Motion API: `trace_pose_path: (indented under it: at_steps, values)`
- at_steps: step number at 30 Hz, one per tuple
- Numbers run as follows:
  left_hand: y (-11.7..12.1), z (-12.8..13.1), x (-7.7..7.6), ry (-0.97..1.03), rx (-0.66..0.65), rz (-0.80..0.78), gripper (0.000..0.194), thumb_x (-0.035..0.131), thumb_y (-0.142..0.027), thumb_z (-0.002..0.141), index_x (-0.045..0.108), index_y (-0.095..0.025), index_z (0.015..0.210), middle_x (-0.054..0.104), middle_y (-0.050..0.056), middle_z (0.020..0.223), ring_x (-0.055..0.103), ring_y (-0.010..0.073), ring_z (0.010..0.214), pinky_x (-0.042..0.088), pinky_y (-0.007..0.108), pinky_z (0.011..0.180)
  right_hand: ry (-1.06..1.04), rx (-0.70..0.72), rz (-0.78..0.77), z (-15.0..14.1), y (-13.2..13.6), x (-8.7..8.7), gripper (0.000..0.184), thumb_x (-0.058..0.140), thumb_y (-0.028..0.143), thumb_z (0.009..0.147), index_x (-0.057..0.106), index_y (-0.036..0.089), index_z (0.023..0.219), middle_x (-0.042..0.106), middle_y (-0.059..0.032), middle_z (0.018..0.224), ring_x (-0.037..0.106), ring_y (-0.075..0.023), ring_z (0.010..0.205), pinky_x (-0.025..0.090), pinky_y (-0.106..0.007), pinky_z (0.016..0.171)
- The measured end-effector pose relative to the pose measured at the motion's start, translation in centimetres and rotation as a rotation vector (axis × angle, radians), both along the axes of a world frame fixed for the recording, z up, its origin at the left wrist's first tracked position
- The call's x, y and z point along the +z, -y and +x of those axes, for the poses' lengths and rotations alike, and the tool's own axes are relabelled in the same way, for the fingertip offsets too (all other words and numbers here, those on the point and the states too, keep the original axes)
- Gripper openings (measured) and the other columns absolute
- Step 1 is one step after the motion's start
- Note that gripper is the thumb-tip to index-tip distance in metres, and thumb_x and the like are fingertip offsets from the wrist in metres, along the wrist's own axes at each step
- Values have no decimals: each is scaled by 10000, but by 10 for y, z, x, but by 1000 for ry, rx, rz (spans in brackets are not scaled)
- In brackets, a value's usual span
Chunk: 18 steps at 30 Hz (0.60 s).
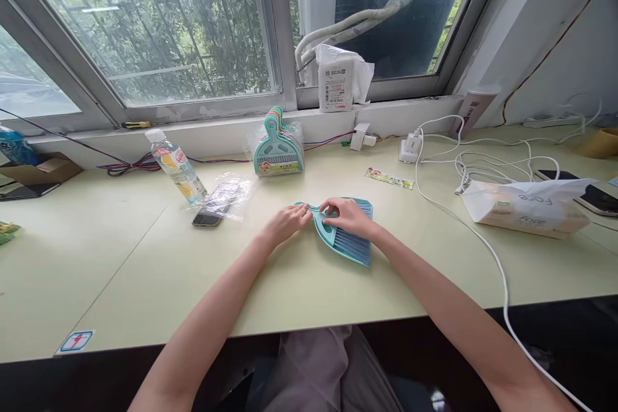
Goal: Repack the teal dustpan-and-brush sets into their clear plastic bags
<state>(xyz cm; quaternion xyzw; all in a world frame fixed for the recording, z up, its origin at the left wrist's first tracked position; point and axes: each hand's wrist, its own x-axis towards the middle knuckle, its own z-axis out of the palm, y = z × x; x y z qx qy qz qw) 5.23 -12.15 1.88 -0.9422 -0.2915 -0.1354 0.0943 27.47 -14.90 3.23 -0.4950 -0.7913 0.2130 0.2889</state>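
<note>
A small teal brush and dustpan set (348, 241) lies flat on the pale green desk (145, 270) in front of me. My left hand (288, 221) pinches the end of its handle with closed fingers. My right hand (348, 216) lies on top of the set near the handle's base, fingers curled and pressing on it. Behind it, against the window ledge, stands a bagged stack of several more such sets (279, 145) in different colours.
A water bottle (176, 167) lies tilted at left beside a phone in a clear wrapper (218, 203). A paper label (389, 178) lies behind the set. White cables (463, 161), chargers and a tissue pack (526, 207) fill the right side.
</note>
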Motion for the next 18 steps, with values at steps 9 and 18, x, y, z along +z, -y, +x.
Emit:
trace_pose_path:
  at_steps: [9, 18]
  values:
    - [0, 9, 4, 609, 180, -102, 403, 461, -227, 920, 459, -217, 1323, 488, 132, 1415, 452, 240, 1329, 337, 491, 1133, -23, -205, 138, -8, 4, 4, 126, 621, 247, 759, 630, 245, 885, 707, 12, 872, 638, -171, 827, 381, -318, 831]
    - [31, 44, -3, 903, 56, -1373, 567, 555, -348, 864, 368, -265, 1392, 579, 88, 1312, 622, 223, 1108, 546, 368, 899, -240, -286, 199, -7, -3, 1, 197, 568, 326, 816, 604, 250, 995, 686, -12, 903, 598, -154, 707, 464, -280, 701]
